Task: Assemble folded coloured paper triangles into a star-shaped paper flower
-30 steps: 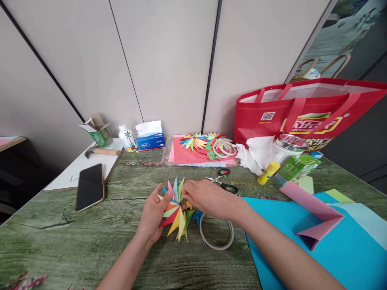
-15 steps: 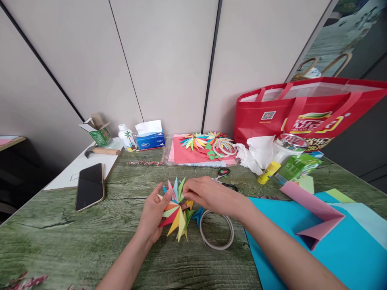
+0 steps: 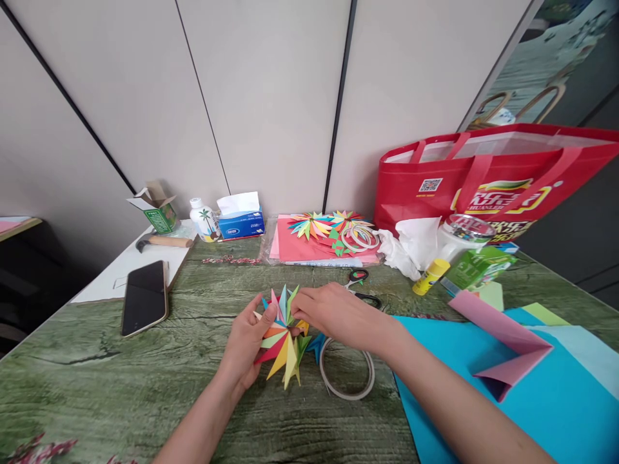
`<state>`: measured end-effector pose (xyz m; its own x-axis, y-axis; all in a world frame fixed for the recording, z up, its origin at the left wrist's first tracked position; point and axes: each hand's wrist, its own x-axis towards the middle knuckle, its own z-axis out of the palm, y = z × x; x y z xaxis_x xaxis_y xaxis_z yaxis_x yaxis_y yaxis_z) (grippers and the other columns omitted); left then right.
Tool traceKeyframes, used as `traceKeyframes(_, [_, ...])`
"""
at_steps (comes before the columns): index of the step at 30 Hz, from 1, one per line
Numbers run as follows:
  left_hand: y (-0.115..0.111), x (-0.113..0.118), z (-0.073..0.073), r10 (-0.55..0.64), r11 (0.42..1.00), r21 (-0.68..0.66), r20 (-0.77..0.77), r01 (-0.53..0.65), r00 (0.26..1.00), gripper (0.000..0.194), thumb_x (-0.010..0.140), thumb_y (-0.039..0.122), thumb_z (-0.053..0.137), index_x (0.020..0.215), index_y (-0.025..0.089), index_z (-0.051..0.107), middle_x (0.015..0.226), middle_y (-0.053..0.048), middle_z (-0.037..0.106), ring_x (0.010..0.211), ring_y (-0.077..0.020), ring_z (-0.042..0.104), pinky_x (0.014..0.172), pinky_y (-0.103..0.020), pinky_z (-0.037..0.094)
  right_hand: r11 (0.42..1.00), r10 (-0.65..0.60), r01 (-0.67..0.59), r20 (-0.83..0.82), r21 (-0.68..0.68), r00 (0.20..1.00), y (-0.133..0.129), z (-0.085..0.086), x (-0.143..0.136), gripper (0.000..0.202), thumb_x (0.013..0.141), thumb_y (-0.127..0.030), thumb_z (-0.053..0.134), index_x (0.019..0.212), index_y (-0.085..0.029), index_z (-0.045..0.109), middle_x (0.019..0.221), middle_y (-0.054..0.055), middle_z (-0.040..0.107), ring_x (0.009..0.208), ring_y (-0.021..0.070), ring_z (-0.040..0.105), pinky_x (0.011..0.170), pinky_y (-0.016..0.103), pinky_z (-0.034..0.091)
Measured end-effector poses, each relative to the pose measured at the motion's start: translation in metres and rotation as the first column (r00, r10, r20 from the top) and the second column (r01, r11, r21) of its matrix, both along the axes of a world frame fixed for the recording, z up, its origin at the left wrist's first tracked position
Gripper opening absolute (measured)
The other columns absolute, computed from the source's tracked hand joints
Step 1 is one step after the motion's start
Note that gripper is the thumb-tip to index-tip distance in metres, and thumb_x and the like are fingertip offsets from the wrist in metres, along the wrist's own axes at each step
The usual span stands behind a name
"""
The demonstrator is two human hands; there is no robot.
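Observation:
A many-pointed folded paper star (image 3: 285, 345) in several colours is held above the green table (image 3: 159, 386). My left hand (image 3: 246, 338) grips its left side, thumb on the front. My right hand (image 3: 333, 312) is closed at the star's upper right points, its fingertips partly hidden. Just right of the star lie a blue folded paper piece (image 3: 316, 348) and a roll of tape (image 3: 370, 380). Scissors (image 3: 358, 277) rest behind my right hand.
On the left are a phone (image 3: 145, 299) and a hammer (image 3: 169, 241). Finished-looking paper stars (image 3: 309, 225) lie at the back. Right are a glue stick (image 3: 430, 277), a red bag (image 3: 416, 187), blue paper (image 3: 435, 386) and folded pink paper (image 3: 503, 322).
The fingers of my right hand have shifted slightly at the star's upper right points. My left hand keeps its grip, and the star has hardly moved.

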<state>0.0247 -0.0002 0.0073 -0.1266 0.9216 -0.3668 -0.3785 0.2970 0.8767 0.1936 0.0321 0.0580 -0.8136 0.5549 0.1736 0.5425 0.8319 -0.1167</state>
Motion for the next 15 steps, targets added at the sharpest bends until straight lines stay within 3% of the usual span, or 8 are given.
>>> traceKeyframes(15, [-0.0008, 0.0007, -0.0001, 0.004, 1.000, 0.001, 0.003, -0.004, 1.000, 0.065, 0.051, 0.037, 0.078, 0.108, 0.015, 0.056, 0.046, 0.008, 0.051, 0.041, -0.0108, 0.052, 0.041, -0.020, 0.041, 0.999, -0.006, 0.005, 0.018, 0.036, 1.000, -0.0010, 0.0003, 0.0004, 0.016, 0.090, -0.021, 0.039, 0.081, -0.014, 0.051, 0.076, 0.004, 0.061, 0.060, 0.0116, 0.051, 0.051, 0.026, 0.018])
